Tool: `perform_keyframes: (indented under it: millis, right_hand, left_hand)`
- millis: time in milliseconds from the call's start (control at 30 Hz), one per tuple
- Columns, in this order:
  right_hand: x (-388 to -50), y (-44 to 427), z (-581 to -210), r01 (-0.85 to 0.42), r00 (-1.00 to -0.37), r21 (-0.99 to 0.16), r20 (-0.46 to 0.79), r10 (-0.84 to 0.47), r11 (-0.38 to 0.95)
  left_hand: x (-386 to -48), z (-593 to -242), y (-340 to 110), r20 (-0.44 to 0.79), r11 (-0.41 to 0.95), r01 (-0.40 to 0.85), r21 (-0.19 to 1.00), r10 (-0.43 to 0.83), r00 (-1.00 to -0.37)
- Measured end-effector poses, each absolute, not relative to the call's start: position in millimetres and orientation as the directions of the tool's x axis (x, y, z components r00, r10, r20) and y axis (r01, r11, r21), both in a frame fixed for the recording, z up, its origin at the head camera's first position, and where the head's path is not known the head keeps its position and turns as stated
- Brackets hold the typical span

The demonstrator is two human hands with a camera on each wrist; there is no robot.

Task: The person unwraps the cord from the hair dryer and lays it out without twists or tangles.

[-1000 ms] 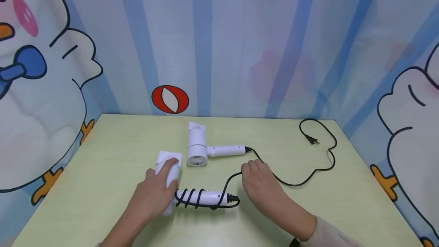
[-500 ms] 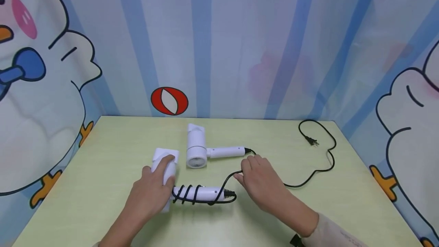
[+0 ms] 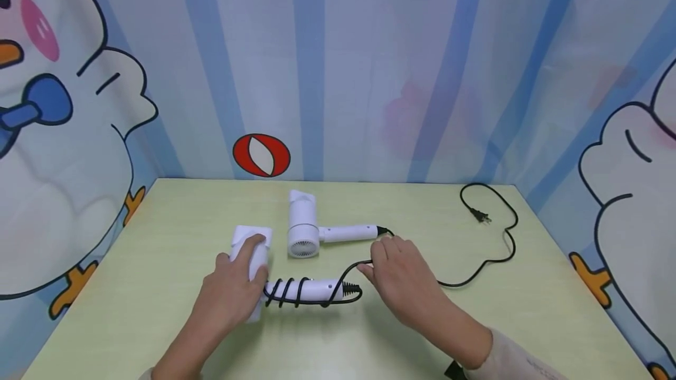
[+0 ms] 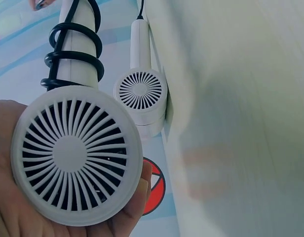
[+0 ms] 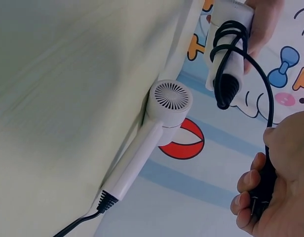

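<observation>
My left hand (image 3: 228, 292) grips the barrel of a white hair dryer (image 3: 306, 290). In the left wrist view the round vented end of that hair dryer (image 4: 69, 155) faces the camera, with fingers behind it. A black cord (image 4: 75, 57) winds in several turns round its handle. From the handle the cord runs to my right hand (image 3: 404, 280), whose fingers curl round the black plug (image 5: 264, 185). A second white hair dryer (image 3: 303, 221) lies behind on the table, touched by neither hand.
The second dryer's black cord (image 3: 499, 261) trails right, partly hidden behind the right hand, and ends in a plug (image 3: 479, 214) near the back right. The pale table (image 3: 174, 239) meets a printed blue curtain (image 3: 348, 75) at its back and sides.
The held hair dryer has shifted slightly left and up in the head view with my left hand. My right hand moved slightly between the first two frames and has kept its hold on the plug end.
</observation>
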State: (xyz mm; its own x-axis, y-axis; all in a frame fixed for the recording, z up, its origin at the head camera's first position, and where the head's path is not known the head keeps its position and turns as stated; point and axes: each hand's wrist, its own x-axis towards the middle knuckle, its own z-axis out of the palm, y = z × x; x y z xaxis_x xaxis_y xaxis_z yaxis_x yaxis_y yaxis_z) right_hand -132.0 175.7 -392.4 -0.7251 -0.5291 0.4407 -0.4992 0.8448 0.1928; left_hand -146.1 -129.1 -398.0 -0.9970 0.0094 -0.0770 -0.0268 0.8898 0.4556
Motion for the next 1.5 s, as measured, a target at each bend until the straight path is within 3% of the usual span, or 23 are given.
perform_keyframes:
  millis: [633,1500]
  right_hand:
    - [-101,176,-401,-0.534,-0.687,0.18,0.476,-0.548,0.826]
    - [-89,171,-424,-0.541,-0.734,0.231,0.339,-0.588,0.809]
  left_hand:
    - [-161,-393,-121,-0.006,0.877,0.009,0.48,0.014,-1.0]
    - [-153,-391,-130,-0.013,0.86,-0.047,0.509,-0.047,-0.999]
